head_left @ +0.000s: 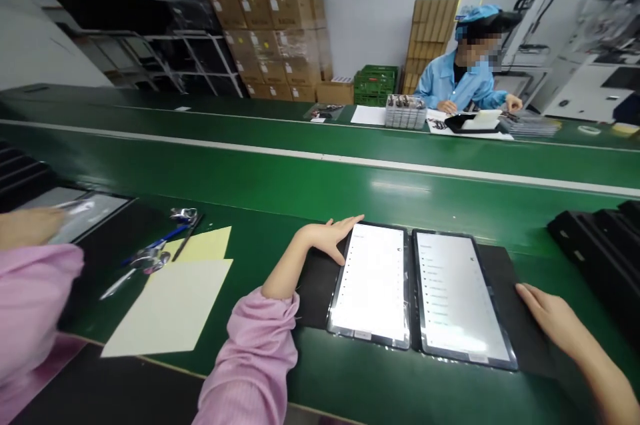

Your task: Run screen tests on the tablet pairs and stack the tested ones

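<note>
Two lit tablets lie side by side, each showing a white list screen: a left tablet point(373, 278) and a right tablet point(460, 291). Clear film shows at their edges. Beneath them is a black mat point(315, 291). My left hand point(330, 238) is open, its fingers and thumb spread along the upper left edge of the left tablet. At the right edge of the mat, my right hand point(550, 318) rests with its fingers extended and nothing visible in it; some fingers are hidden.
At far left, another person's hand point(33, 225) is over another tablet point(105, 211). Pale paper sheets point(170, 311) and pens point(170, 235) lie between us. Black trays point(600, 258) are stacked at right. Across the green bench, a co-worker point(465, 78) sits beside a clear box point(406, 111).
</note>
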Motion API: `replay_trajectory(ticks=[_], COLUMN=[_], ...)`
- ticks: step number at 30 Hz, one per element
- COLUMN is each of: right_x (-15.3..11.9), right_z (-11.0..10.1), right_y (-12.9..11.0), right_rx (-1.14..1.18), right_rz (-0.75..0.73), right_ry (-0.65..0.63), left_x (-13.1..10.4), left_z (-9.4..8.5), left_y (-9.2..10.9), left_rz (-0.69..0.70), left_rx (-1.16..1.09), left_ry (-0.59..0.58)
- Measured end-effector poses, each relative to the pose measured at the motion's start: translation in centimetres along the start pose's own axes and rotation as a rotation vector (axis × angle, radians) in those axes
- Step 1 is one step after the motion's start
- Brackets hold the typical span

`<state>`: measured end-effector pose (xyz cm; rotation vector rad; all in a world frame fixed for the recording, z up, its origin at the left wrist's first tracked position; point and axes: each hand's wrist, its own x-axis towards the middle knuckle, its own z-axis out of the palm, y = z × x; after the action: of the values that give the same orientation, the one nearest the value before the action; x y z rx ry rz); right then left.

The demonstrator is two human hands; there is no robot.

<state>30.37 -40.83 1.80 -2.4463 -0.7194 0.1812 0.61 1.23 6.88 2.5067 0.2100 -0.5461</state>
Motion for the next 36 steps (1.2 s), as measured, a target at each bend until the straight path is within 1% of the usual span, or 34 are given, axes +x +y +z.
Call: replay_trajectory(ticks=[2, 3, 4, 5, 7, 8, 9, 10, 12, 13, 15, 17, 19, 21, 22, 23, 24, 27, 29, 31, 33, 35, 36], right_x=[0.1, 0.0, -0.2, -0.6, -1.6, -2.1, -2.7, -3.1, -3.5, -3.4, -2.7, -1.8, -1.1, -0.8, -0.8, -1.0, -1.2, -2.1, -2.7, -3.2, -3.4, -3.5, -3.5], right_z=[-0.7, -0.8, -0.6, 0.0, 1.6, 2.6, 3.5, 4.3, 4.9, 4.7, 3.6, 2.1, 0.9, 0.5, 0.6, 0.9, 1.2, 2.5, 3.1, 3.5, 3.5, 3.4, 3.3], right_y=[-1.6, -2.7, -4.0, -5.5, -8.3, -9.4, -10.3, -10.8, -10.7, -10.1, -8.3, -6.3, -5.0, -4.5, -4.6, -4.9, -5.3, -6.6, -7.5, -8.1, -8.5, -8.5, -8.4], right_rx=[-0.200, -0.239, -0.241, -0.220, -0.215, -0.229, -0.238, -0.242, -0.227, -0.207, -0.120, 0.054, 0.255, 0.367, 0.375, 0.355, 0.312, 0.154, 0.092, 0.064, 0.014, -0.047, -0.063], right_rz=[-0.135, -0.233, -0.361, -0.510, -0.814, -0.917, -0.987, -1.025, -1.033, -1.016, -0.967, -0.884, -0.755, -0.639, -0.612, -0.612, -0.636, -0.782, -0.880, -0.934, -0.931, -0.901, -0.883], right_ry=[0.078, 0.131, 0.171, 0.160, 0.029, -0.045, -0.107, -0.154, -0.189, -0.175, -0.104, 0.006, 0.168, 0.315, 0.344, 0.327, 0.270, 0.047, -0.039, -0.087, -0.118, -0.114, -0.087], left_x=[0.7, 0.9, 1.1, 1.3, 1.7, 1.7, 1.7, 1.6, 1.1, 0.8, 0.1, -0.4, -0.5, -0.4, -0.2, -0.1, 0.0, 0.3, 0.4, 0.4, 0.3, -0.1, -0.3], left_z=[0.5, 0.7, 1.0, 1.3, 1.7, 1.8, 1.8, 1.7, 1.1, 0.8, 0.2, -0.2, -0.2, 0.2, 0.5, 0.7, 1.0, 1.5, 1.7, 1.9, 2.0, 1.8, 1.6], left_y=[0.4, 0.8, 1.3, 1.9, 3.1, 3.7, 4.0, 4.1, 3.7, 3.1, 1.8, 0.6, 0.0, 0.0, 0.2, 0.4, 0.7, 1.4, 1.8, 2.1, 2.2, 2.2, 2.1], left_rz=[-0.017, -0.043, -0.077, -0.109, -0.137, -0.124, -0.100, -0.075, -0.056, -0.054, -0.017, 0.052, 0.095, 0.085, 0.068, 0.050, 0.034, -0.003, -0.026, -0.052, -0.087, -0.105, -0.096], left_rx=[0.018, 0.031, 0.047, 0.064, 0.100, 0.109, 0.107, 0.095, 0.058, 0.035, -0.022, -0.078, -0.088, -0.040, -0.010, 0.017, 0.039, 0.074, 0.090, 0.117, 0.157, 0.177, 0.170], left_ry=[0.021, 0.039, 0.058, 0.083, 0.145, 0.170, 0.181, 0.177, 0.145, 0.128, 0.102, 0.087, 0.064, 0.030, 0.010, -0.006, -0.015, -0.024, -0.034, -0.042, -0.039, -0.028, -0.018])
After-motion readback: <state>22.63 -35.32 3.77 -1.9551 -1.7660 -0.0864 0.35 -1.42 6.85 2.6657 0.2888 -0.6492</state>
